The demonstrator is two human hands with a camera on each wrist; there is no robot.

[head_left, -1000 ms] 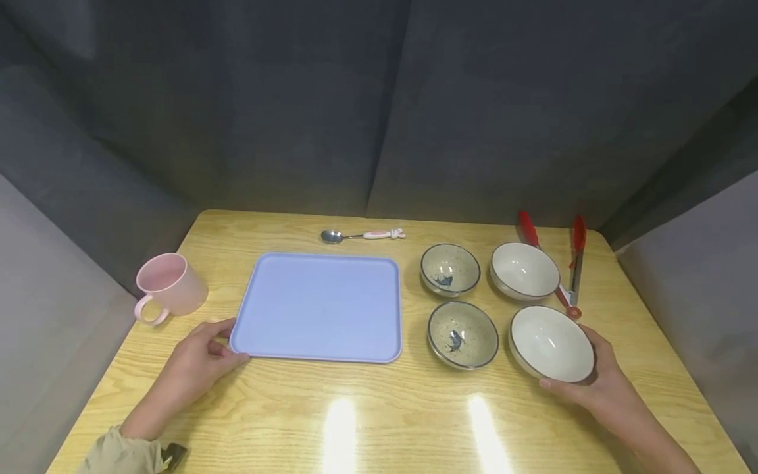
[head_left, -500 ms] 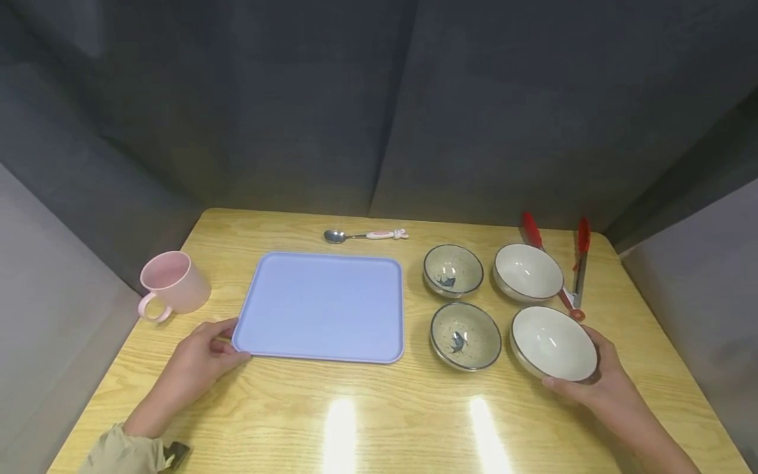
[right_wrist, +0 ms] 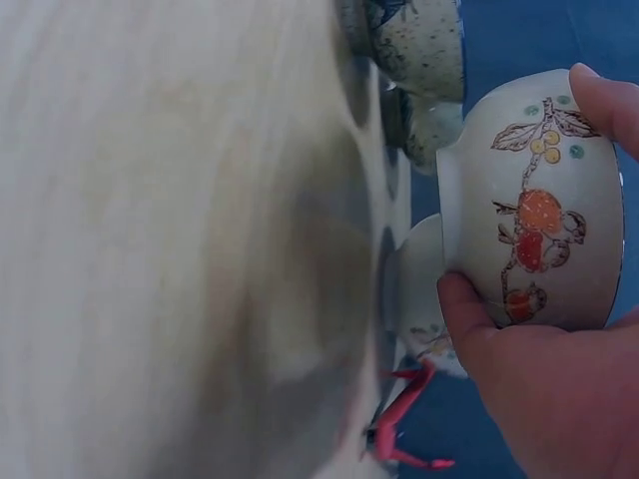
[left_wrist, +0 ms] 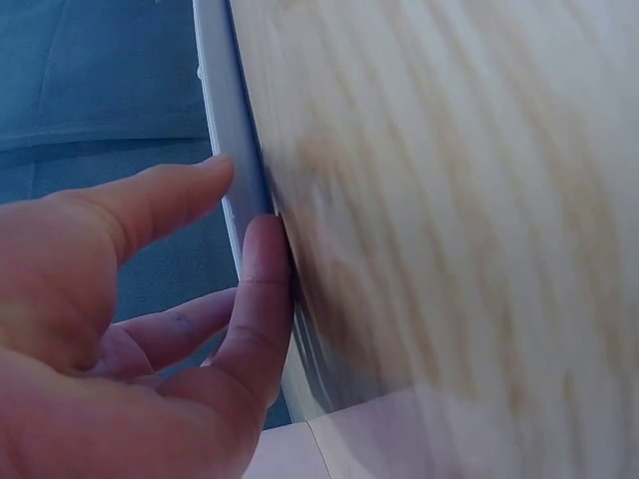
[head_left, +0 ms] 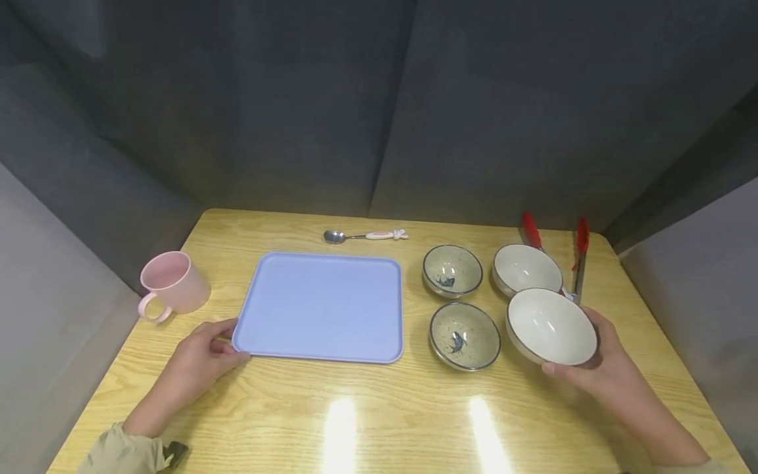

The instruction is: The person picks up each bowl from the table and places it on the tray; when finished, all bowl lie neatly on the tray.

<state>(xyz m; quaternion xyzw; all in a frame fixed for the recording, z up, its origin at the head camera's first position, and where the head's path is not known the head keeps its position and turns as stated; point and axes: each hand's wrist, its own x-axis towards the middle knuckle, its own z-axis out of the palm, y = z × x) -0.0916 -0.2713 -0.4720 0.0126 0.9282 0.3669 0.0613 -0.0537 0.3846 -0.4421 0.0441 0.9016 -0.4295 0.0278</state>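
My right hand grips a white bowl with a dark rim, thumb at its near side and fingers round the right side. The bowl is raised off the table; in the right wrist view its painted fruit branch shows on the outside. At the near left corner of a light blue rectangular tray, my left hand holds the rim between thumb and fingers. Left of the held bowl stand two speckled bowls, a near one and a far one. Another white bowl sits just behind it.
A pink mug stands at the left, handle toward me. Behind the tray lies a spoon with a white and pink handle. Red-tipped tongs lie at the back right, partly hidden by the white bowls. Dark curtain closes the back.
The right hand has lifted the white bowl off the table and slightly away from me, so it now overlaps the other white bowl in view. The left hand has stayed at the tray corner.
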